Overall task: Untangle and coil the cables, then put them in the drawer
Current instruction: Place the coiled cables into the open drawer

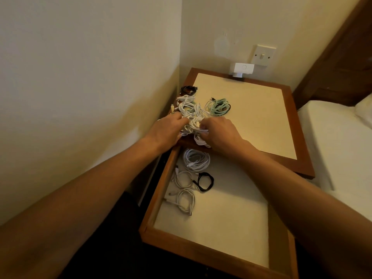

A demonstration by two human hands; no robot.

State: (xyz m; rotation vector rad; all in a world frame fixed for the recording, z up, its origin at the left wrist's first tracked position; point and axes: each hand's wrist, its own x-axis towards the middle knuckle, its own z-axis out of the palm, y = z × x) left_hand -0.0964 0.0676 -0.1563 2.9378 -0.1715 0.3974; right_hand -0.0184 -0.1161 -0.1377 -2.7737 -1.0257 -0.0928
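text: none legible | labels: none | brands: none | numbers: none

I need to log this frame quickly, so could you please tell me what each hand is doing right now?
Left hand: grips the white cable tangle.
Right hand: grips the same tangle.

A cream painted left wall meets a cream far wall in a corner, under warm, dim light. On the far wall sit a white square switch plate and, just below it, a white boxy plug adapter. A brown wooden bedside table with a cream inlaid top fills the corner. To its right stand a white-sheeted bed, a white pillow and a dark brown wooden headboard. The near floor is dark.
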